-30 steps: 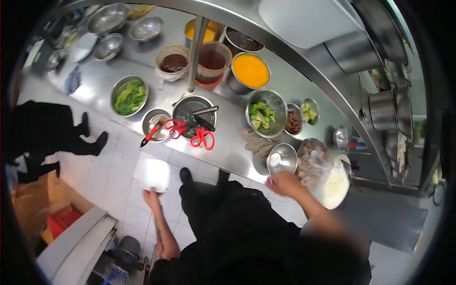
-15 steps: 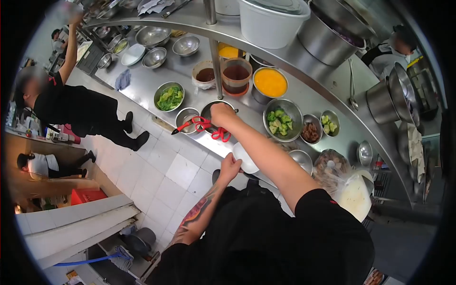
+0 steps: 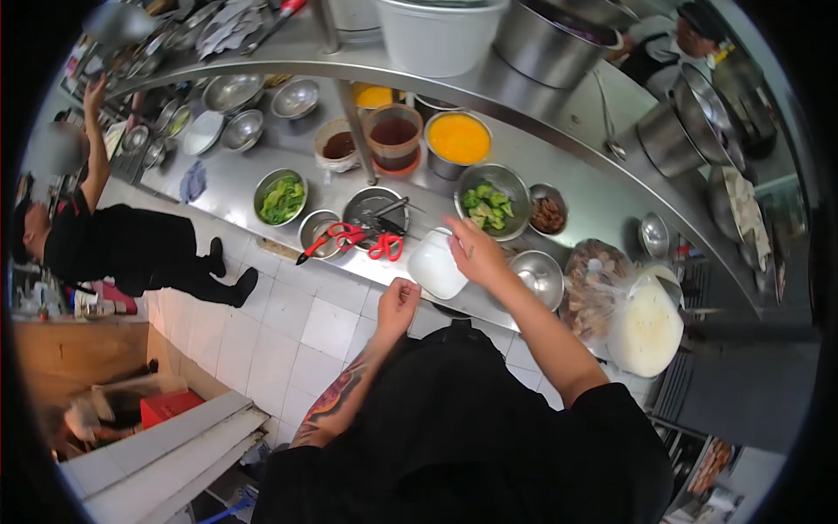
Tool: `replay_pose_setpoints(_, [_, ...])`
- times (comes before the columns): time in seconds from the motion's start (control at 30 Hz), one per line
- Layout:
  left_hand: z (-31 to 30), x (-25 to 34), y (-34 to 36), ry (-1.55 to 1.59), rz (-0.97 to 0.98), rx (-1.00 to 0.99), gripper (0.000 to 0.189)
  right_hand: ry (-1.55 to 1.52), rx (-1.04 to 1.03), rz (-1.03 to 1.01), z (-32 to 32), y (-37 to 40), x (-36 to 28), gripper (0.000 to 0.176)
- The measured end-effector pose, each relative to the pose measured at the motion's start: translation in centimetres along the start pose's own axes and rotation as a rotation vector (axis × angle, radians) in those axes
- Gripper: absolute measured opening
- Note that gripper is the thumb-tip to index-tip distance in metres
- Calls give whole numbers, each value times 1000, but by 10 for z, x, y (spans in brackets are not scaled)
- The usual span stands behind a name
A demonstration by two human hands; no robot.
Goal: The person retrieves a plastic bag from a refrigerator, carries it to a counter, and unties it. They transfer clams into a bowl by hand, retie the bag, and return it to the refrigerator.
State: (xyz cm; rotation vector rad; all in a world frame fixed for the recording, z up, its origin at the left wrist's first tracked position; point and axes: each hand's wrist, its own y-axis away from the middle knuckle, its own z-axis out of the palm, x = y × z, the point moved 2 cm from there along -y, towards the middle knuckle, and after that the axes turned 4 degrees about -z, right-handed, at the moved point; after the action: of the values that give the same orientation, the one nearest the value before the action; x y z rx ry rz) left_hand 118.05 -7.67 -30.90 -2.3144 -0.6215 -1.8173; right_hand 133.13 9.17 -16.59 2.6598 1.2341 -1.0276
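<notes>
A white bowl [image 3: 434, 269] is at the counter's front edge between my hands. My right hand [image 3: 476, 249] is over the bowl's right rim, its fingers stretched out and overlapping the rim in this view. Just left of the bowl, my left hand [image 3: 399, 306] has its fingers curled in; whatever may be inside them is hidden. Left of the bowl, red-handled scissors [image 3: 384, 246] and dark-handled tools rest across a dark round pan [image 3: 362, 203]. A second pair of red-handled scissors [image 3: 345, 236] lies over a small steel bowl [image 3: 316, 229].
Behind stand bowls of leafy greens [image 3: 281, 197], broccoli [image 3: 489, 205] and brown meat pieces [image 3: 548, 215], plus a pot of orange liquid [image 3: 459, 140]. A steel shelf [image 3: 262, 59] arches above. On the right are an empty steel bowl [image 3: 537, 278] and plastic bags [image 3: 598, 293]. Other people work nearby.
My right hand has drawn back from the dark pan to the white bowl. My left hand has come off that bowl's rim. The small bowl of green pieces beside the meat no longer shows.
</notes>
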Motion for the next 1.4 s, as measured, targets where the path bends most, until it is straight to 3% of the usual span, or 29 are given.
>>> replay_pose_setpoints(0.03, [3, 22, 2, 2, 2, -24, 25, -97, 32, 100, -2, 13, -1, 35])
replay_pose_setpoints(0.1, [5, 91, 7, 585, -207, -198, 24, -138, 70, 182, 7, 42, -4, 25])
replay_pose_setpoints(0.13, [12, 117, 5, 663, -238, -147, 17, -282, 101, 248, 24, 57, 1, 21])
replay_pose_setpoints(0.23, [37, 106, -15, 560, -129, -11, 15, -455, 173, 368, 44, 75, 2, 17])
replay_pose_setpoints(0.37, [63, 109, -11, 588, -87, -87, 20, -346, 246, 419, 32, 82, 25, 16])
replay_pose_setpoints(0.4, [65, 111, -9, 587, -87, -85, 20, -468, 196, 495, 14, 78, 22, 20])
replay_pose_setpoints(0.47, [67, 113, -2, 524, -153, -47, 36, -437, 196, 456, -19, 73, 40, 28])
replay_pose_setpoints(0.57, [54, 82, 16, 432, -251, -69, 52, -80, 192, 326, -66, 54, 97, 32])
replay_pose_setpoints(0.6, [49, 63, 24, 366, -249, -86, 53, 95, 165, 247, -83, 41, 101, 30])
replay_pose_setpoints(0.73, [30, 32, 57, 315, -348, -11, 48, 290, 55, 157, -83, -14, 138, 23])
replay_pose_setpoints(0.8, [19, 29, 70, 297, -369, 37, 42, 430, -214, 246, -80, -37, 138, 28])
replay_pose_setpoints(0.93, [2, 15, 87, 302, -412, 123, 39, 210, -232, 384, -104, -42, 134, 25])
replay_pose_setpoints(1.0, [-3, 4, 88, 295, -392, 154, 39, 90, -80, 150, -109, -26, 143, 30])
replay_pose_setpoints(1.03, [-5, 1, 91, 286, -370, 182, 39, 86, -94, 148, -101, -12, 133, 30])
replay_pose_setpoints(1.1, [-7, 3, 91, 267, -395, 205, 39, -528, -101, 384, -74, 34, 101, 29])
replay_pose_setpoints(1.17, [-1, 10, 78, 341, -404, 155, 38, -413, -65, 219, -34, 62, 87, 26])
replay_pose_setpoints(1.27, [6, 14, 61, 336, -375, 124, 37, -332, -233, 331, 5, 77, 77, 29])
replay_pose_setpoints(1.37, [8, 12, 50, 361, -356, 92, 36, -258, -197, 412, 19, 89, 75, 31])
replay_pose_setpoints(1.4, [10, 10, 46, 383, -345, 86, 36, -269, -35, 385, 8, 93, 68, 31])
